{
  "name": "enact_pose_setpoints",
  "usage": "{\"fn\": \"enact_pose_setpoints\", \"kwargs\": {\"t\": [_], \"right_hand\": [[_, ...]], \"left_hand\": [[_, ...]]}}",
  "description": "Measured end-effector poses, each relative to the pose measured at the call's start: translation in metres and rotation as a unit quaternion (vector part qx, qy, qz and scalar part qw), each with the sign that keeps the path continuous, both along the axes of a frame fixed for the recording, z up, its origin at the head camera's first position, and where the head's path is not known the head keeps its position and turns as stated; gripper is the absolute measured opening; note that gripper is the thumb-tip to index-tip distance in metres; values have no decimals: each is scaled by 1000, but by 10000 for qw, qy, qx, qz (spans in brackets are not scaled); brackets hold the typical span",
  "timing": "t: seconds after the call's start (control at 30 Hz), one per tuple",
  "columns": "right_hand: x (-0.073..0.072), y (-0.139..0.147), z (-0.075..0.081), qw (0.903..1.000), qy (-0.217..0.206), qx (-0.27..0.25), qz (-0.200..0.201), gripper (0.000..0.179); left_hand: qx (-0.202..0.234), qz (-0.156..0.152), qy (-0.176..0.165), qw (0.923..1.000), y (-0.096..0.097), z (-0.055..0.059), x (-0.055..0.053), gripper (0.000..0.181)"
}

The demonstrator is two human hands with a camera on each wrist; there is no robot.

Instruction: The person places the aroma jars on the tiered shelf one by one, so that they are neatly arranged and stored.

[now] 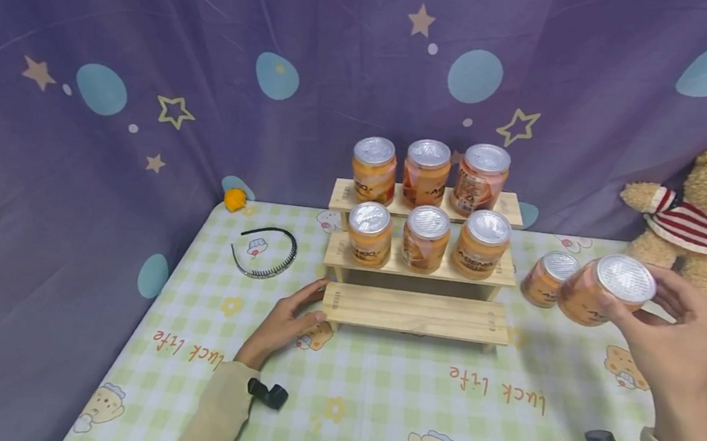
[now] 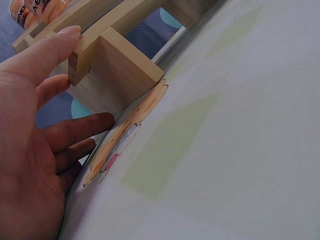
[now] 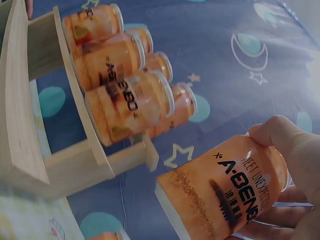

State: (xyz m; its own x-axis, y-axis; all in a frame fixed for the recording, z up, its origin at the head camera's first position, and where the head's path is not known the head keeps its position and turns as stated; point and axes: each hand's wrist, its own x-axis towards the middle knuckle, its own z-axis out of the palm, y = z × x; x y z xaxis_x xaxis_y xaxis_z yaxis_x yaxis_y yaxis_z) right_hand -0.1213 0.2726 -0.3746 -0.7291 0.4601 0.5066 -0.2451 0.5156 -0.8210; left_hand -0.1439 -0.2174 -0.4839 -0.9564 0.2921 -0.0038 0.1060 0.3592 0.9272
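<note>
My right hand (image 1: 681,334) grips an orange can (image 1: 592,292) with a silver lid, held tilted to the right of a three-step wooden rack (image 1: 415,313). Dark lettering shows on that can's side in the right wrist view. Just left of it, another orange can (image 1: 544,278) is partly overlapped by the held one. My left hand (image 2: 30,115) holds the left end of the rack's lowest board, with thumb and index finger at its edge and the other fingers spread below. Three cans (image 1: 426,174) stand on the top step and three more cans (image 1: 425,239) on the middle one.
A black toothed headband (image 1: 284,263) lies on the checked tablecloth (image 1: 374,395) left of the rack, with a yellow pompom (image 1: 235,199) behind it. A teddy bear (image 1: 703,221) in a striped shirt sits at the back right. A purple curtain (image 1: 347,33) hangs behind the table.
</note>
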Motion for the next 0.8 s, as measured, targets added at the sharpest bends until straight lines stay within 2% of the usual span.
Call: {"fn": "enact_pose_setpoints", "kwargs": {"t": [0.13, 0.3, 0.43, 0.8], "right_hand": [[3, -6, 1, 9982, 314, -73, 506, 61], [5, -12, -1, 9883, 918, -99, 1214, 60], [8, -21, 0, 9869, 946, 24, 1305, 60], [17, -51, 5, 9867, 631, 325, 1462, 63]], "left_hand": [[-37, 33, 27, 10000, -5, -17, -6, 64], [-6, 45, 112, 9999, -7, -22, -7, 64], [-1, 19, 173, 9998, -8, -21, -6, 62], [6, -18, 195, 9998, -8, -23, -7, 61]]}}
